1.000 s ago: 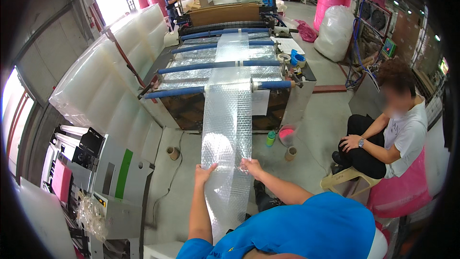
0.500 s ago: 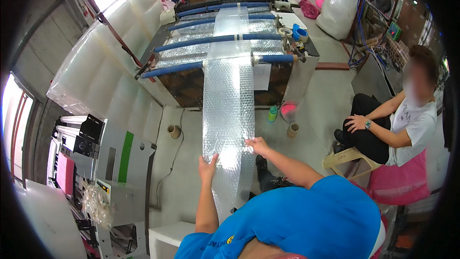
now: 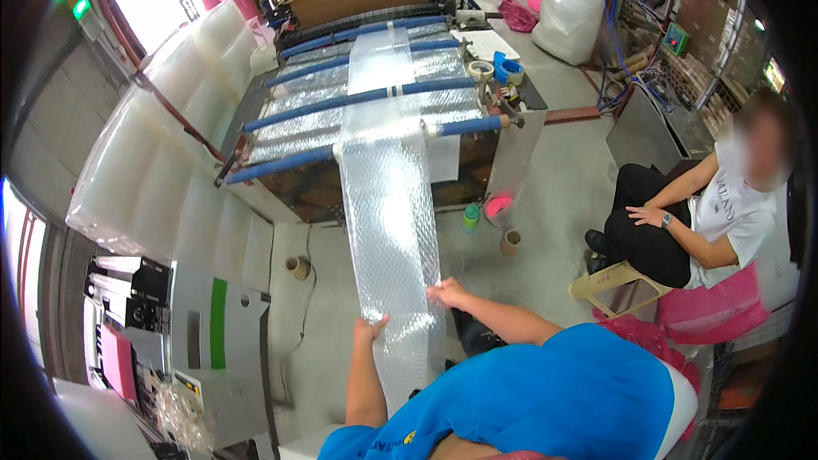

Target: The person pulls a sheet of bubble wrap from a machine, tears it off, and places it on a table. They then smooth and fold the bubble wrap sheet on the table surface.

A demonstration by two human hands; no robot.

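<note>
A long strip of clear, shiny bubble wrap hangs from the front blue roller of a machine and runs down toward my body. My left hand is closed on its left edge, thumb on the front face and the other fingers mostly hidden behind. Slightly higher up, my right hand pinches the right edge. Between both hands the sheet is spread fairly flat, with bright glare on it. Its lower end passes out of sight by my blue shirt.
Tall clear wrapped rolls line the left, above a grey-white machine frame with a green stripe. A seated person is at right on a beige stool. A green bottle and cardboard tubes stand on the floor.
The whole view has shifted, so the machine and my hands appear lower in it. Both hands keep hold of the bubble wrap's edges, and their grip looks much the same.
</note>
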